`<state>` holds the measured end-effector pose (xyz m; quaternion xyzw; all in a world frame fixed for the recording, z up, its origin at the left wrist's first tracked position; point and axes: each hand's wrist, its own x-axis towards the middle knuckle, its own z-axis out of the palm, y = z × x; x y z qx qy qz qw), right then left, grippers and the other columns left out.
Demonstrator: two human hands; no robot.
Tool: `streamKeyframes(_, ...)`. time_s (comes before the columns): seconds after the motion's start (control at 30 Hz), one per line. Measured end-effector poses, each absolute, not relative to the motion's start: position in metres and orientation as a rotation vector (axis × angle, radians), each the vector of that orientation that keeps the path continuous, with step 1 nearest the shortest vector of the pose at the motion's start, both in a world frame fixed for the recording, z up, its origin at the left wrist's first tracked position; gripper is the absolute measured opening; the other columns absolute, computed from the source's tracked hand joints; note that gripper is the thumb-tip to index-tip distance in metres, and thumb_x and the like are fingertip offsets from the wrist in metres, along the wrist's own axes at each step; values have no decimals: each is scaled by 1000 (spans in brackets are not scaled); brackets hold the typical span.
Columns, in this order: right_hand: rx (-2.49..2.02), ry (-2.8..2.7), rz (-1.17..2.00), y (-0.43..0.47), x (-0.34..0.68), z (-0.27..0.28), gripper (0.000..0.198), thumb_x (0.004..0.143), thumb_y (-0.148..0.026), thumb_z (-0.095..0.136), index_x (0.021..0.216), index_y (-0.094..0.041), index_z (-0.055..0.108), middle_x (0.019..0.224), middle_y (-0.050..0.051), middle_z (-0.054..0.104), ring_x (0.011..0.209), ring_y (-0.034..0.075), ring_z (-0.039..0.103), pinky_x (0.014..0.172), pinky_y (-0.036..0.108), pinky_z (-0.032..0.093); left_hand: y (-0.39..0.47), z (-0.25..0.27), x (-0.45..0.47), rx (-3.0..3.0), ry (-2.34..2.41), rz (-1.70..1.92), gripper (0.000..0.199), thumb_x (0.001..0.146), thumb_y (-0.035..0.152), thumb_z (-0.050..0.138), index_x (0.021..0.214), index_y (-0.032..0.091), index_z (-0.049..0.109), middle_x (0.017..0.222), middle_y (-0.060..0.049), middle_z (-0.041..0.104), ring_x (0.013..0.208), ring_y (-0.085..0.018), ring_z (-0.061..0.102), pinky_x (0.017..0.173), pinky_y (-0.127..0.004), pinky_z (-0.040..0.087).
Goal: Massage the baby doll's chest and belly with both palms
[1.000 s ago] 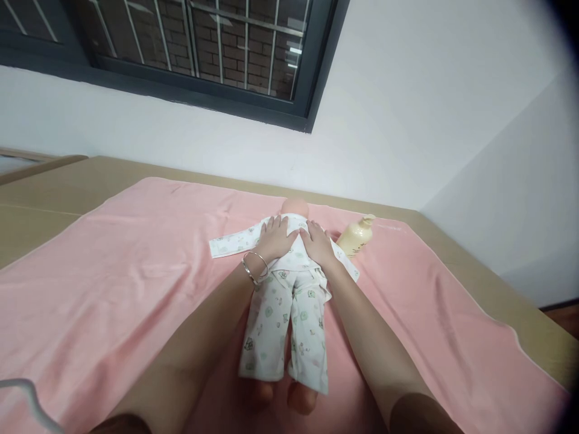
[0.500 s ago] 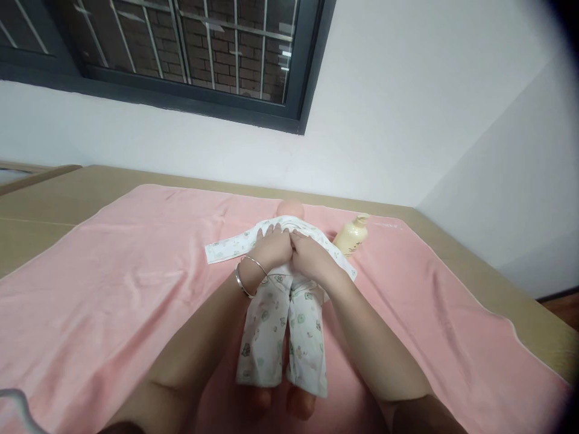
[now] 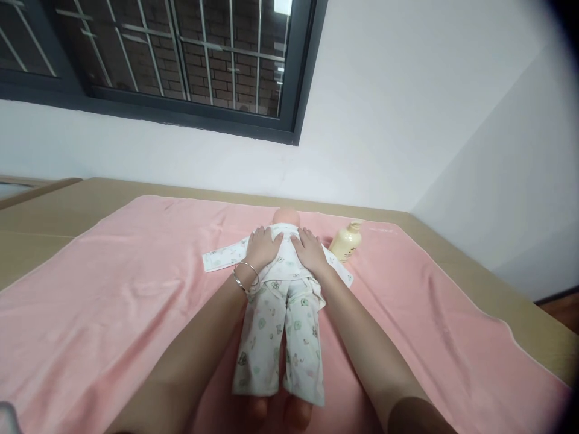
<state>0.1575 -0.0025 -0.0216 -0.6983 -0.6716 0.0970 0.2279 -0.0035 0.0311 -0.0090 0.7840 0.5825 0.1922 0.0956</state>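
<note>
A baby doll lies on a pink cloth, its head away from me and its feet toward me. It wears a white printed top and matching trousers. My left hand rests flat on the left side of the doll's upper body, fingers stretched out, thumb pointing inward. Mirroring it, my right hand lies open on the right side. Between the thumbs a strip of the top shows. Silver bangles circle my left wrist. Neither hand grasps anything.
A pale yellow pump bottle stands tilted in view just right of the doll. The pink cloth covers much of a wooden surface, which meets a white wall. A dark-framed barred window is above.
My hands have moved apart from the middle of the doll's upper body to its two sides, and the fingers of my right hand now show stretched out. The view has tilted slightly up.
</note>
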Motion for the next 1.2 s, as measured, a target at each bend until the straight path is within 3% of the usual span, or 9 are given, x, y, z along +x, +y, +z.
streamKeyframes(0.17, -2043, -1904, 206, -12, 152, -6, 67, 102, -50, 20, 154, -10, 26, 162, 17, 17, 151, 31, 12, 119, 53, 10, 25, 3, -5, 2308, 1811, 431, 65, 99, 50, 25, 142, 5, 42, 152, -24, 39, 143, -37, 32, 114, -49, 25)
streamKeyframes(0.33, -1886, -2224, 153, -36, 134, 19, 59, 98, -30, 35, 154, -12, 29, 162, 15, 20, 149, 33, 18, 119, 53, 14, -1, 20, 0, 2509, 1726, 212, 50, 95, 32, 39, 134, 5, 54, 137, -25, 56, 130, -35, 51, 106, -47, 38)
streamKeyframes(0.43, -1787, -2419, 220, -52, 125, 31, 72, 86, -15, 47, 155, -10, 26, 161, 15, 22, 149, 32, 19, 120, 48, 19, -14, 29, 2, 2704, 1494, 101, 50, 88, 15, 43, 136, 5, 53, 140, -24, 55, 133, -31, 50, 110, -40, 36)
streamKeyframes(0.53, -1740, -2472, 267, -62, 122, 41, 75, 82, -9, 49, 154, -10, 29, 159, 15, 28, 148, 31, 24, 120, 45, 22, -18, 35, 2, 2726, 1428, 43, 51, 85, 11, 44, 134, 2, 53, 136, -24, 57, 128, -31, 54, 107, -37, 39)
streamKeyframes(0.67, -1626, -2335, 323, -53, 129, 39, 57, 90, -14, 41, 147, -16, 44, 150, 10, 46, 139, 25, 43, 115, 39, 31, -5, 32, 0, 2599, 1450, 212, 40, 89, 14, 42, 123, 7, 60, 125, -20, 64, 115, -29, 62, 98, -35, 46)
streamKeyframes(0.73, -1620, -2199, 305, -39, 137, 27, 49, 96, -20, 35, 143, -17, 48, 148, 9, 50, 136, 22, 46, 113, 37, 33, 5, 24, -1, 2601, 1432, 401, 40, 95, 20, 36, 126, 8, 57, 132, -19, 61, 124, -28, 57, 105, -37, 42)
streamKeyframes(0.9, -1830, -1894, 238, -6, 155, -13, 57, 102, -44, 30, 149, -13, 39, 157, 14, 34, 147, 26, 26, 120, 46, 17, 25, -2, -2, 2478, 1483, 537, 58, 101, 42, 28, 147, 6, 36, 159, -20, 29, 149, -28, 24, 119, -43, 21)
streamKeyframes(1.0, -1872, -1830, 218, -1, 160, -24, 65, 100, -53, 29, 150, -12, 37, 158, 16, 32, 148, 27, 25, 120, 47, 12, 31, -11, -1, 2384, 1518, 576, 65, 100, 49, 28, 151, 8, 31, 161, -18, 25, 151, -27, 18, 121, -42, 17)
streamKeyframes(1.2, -1876, -1836, 221, -4, 159, -22, 66, 100, -55, 26, 150, -13, 36, 158, 15, 32, 148, 26, 23, 120, 46, 11, 33, -14, 0, 2363, 1533, 586, 66, 99, 52, 28, 151, 12, 32, 162, -15, 24, 151, -28, 17, 121, -41, 17)
